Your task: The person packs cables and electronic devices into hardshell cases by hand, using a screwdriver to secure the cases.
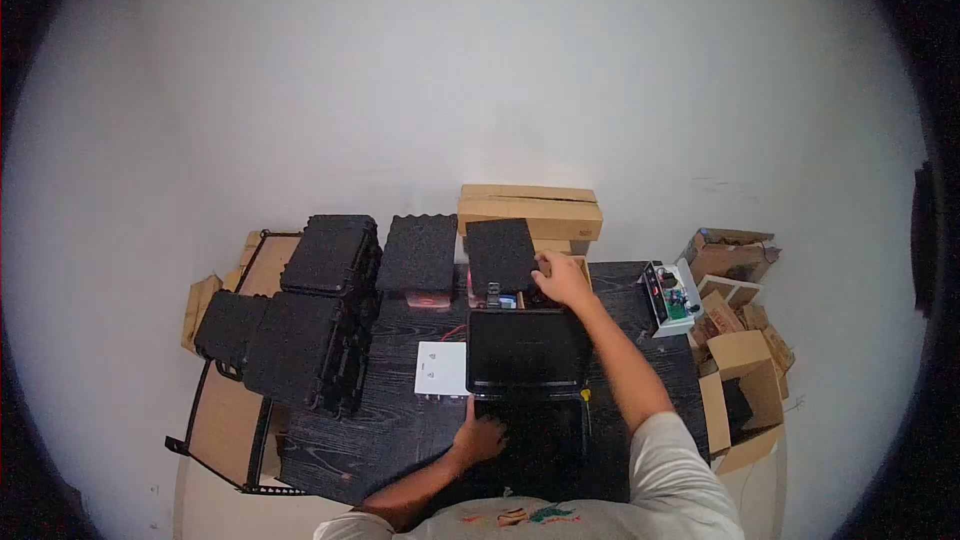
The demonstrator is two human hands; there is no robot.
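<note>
An open black hard case stands in front of me, its lid (527, 348) raised toward the wall and its dark base (535, 440) nearest my body. My left hand (482, 437) lies at the left side of the base, thumb stretched up and fingers pointing inward over it; what is under the fingers is too dark to see. Beyond the lid, my right hand (562, 278) has its fingers closed on the right edge of a square black foam sheet (500, 252). A white box (441, 368) with two small fittings touches the case's left side.
Several black cases (310, 345) are stacked at the left. More dark foam (418, 252) stands behind the white box. Cardboard boxes (530, 205) sit at the back. An electronics unit (670, 298) is at the table's right edge, with an open carton (745, 395) below.
</note>
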